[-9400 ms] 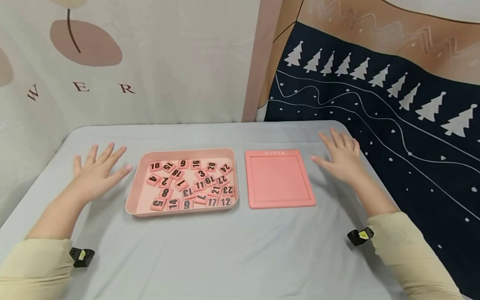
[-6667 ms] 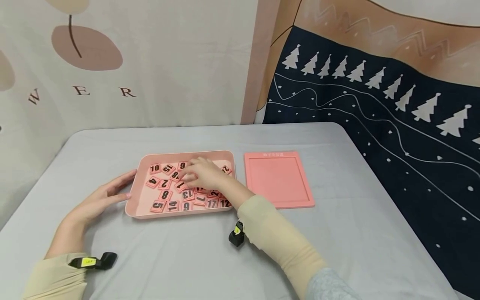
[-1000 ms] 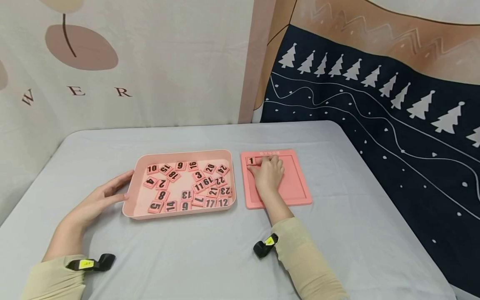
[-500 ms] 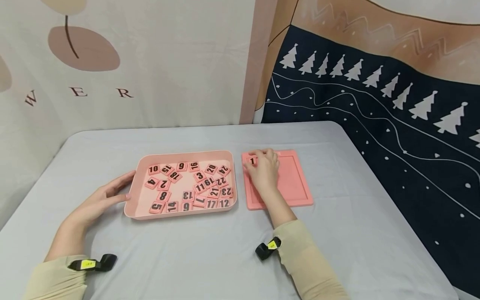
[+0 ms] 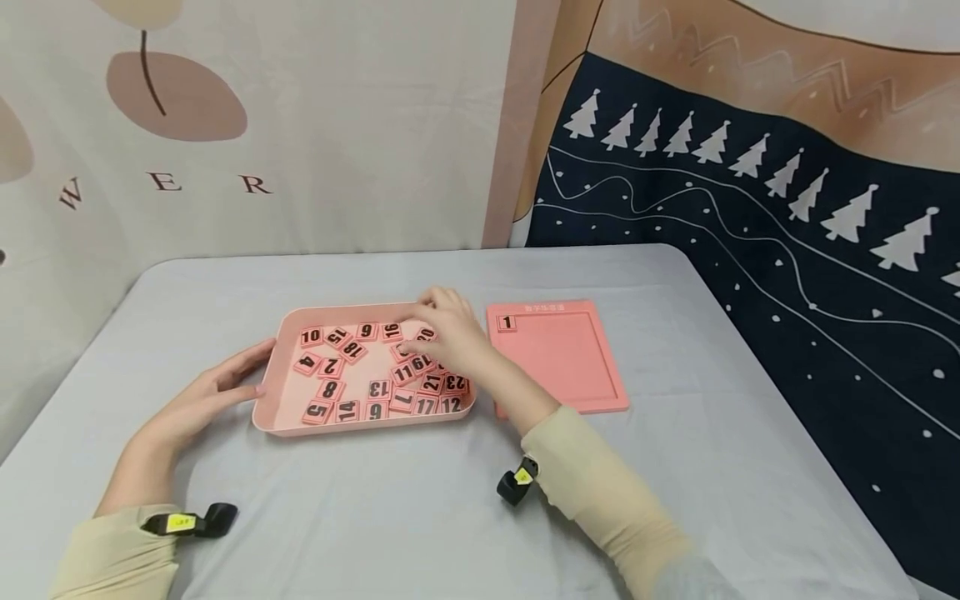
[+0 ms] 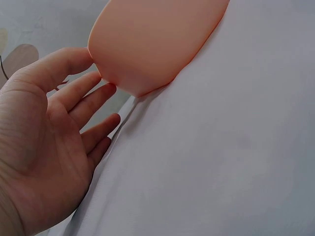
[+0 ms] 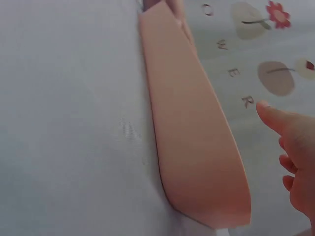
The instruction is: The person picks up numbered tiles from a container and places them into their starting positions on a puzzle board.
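A pink tray [image 5: 360,427] with numbered tiles lies on the table, its tiles turned various ways. My left hand [image 5: 198,402] touches the tray's left end; in the left wrist view the thumb and fingertips meet its outer wall [image 6: 147,44] with the fingers loosely bent. Over the tray's right part hovers my right hand [image 5: 453,337], thumb and fingers apart and nothing held between them. Beneath it, the 3 tile is partly covered, near the 20 tile [image 5: 426,334] and the 16 tile [image 5: 392,332]. To the right, a flat pink framed board [image 5: 558,367] bears the 1 tile [image 5: 507,322] in its upper left corner.
A pale grey cloth [image 5: 360,517] covers the table. Behind it hangs a light curtain [image 5: 360,133] with printed letters, and at the right a dark cloth [image 5: 697,250] with white trees. Each sleeve carries a small black camera [image 5: 513,483].
My right hand has left the 1 tile in the board's corner and moved left over the tray. That tile lay in the tray at first. My left hand stays at the tray's end.
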`<move>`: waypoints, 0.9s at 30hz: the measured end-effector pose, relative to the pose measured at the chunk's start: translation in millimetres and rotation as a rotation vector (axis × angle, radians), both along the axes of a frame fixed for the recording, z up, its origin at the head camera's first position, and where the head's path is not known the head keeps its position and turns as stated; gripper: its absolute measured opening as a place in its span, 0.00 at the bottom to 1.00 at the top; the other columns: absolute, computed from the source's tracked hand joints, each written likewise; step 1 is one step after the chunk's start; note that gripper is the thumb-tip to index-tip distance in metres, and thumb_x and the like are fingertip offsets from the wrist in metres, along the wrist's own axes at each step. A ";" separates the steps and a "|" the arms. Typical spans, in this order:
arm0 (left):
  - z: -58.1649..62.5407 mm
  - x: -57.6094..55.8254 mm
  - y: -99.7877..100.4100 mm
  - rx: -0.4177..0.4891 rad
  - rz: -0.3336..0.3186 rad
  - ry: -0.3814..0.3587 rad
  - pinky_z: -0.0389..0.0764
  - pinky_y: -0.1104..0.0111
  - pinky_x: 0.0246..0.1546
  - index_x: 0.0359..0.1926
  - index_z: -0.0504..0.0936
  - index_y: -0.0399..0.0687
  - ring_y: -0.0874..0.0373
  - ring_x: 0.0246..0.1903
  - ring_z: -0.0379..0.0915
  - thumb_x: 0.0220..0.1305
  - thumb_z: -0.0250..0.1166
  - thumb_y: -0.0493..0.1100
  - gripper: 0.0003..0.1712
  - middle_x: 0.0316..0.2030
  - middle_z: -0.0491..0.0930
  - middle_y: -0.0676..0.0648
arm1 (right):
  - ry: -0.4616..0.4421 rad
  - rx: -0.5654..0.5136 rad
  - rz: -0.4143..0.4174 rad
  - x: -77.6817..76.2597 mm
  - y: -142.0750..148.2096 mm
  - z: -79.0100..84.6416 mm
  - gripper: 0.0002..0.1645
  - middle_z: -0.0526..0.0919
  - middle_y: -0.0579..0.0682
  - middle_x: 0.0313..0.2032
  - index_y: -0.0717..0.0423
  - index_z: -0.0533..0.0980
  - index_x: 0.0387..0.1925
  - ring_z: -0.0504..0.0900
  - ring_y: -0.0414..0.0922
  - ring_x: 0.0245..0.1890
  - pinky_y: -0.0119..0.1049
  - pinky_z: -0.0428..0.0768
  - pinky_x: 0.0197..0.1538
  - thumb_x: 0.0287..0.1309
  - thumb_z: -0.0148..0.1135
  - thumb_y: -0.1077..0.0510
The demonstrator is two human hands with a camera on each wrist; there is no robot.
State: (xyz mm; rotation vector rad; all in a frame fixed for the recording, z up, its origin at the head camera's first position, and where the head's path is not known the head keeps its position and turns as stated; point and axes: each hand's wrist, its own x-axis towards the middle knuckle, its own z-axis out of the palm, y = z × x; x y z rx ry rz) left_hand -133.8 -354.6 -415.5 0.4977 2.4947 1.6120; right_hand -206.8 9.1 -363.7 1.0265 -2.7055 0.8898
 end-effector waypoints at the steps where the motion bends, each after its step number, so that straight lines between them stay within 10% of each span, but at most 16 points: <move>1: 0.2 0.0 0.1 0.000 -0.001 0.000 0.56 0.85 0.56 0.73 0.55 0.42 0.76 0.64 0.51 0.65 0.58 0.30 0.37 0.71 0.57 0.49 | 0.003 0.030 0.039 -1.8 -5.0 0.0 0.25 0.71 0.45 0.48 0.44 0.79 0.53 0.65 0.42 0.50 0.40 0.62 0.57 0.53 0.70 0.46; 12: -0.6 0.0 0.4 0.008 -0.006 0.004 0.56 0.85 0.56 0.73 0.55 0.41 0.76 0.64 0.52 0.66 0.58 0.30 0.37 0.70 0.57 0.51 | -0.099 0.180 0.294 -21.7 -52.5 -3.7 0.25 0.71 0.41 0.52 0.38 0.78 0.55 0.63 0.39 0.56 0.36 0.58 0.61 0.54 0.68 0.45; 27: -0.6 -1.6 -1.2 0.015 -0.045 0.032 0.55 0.85 0.57 0.73 0.52 0.38 0.75 0.64 0.51 0.65 0.57 0.29 0.38 0.71 0.56 0.51 | -0.147 0.437 0.322 -39.4 -89.6 -20.4 0.30 0.61 0.48 0.67 0.28 0.71 0.62 0.54 0.44 0.68 0.40 0.48 0.69 0.56 0.64 0.41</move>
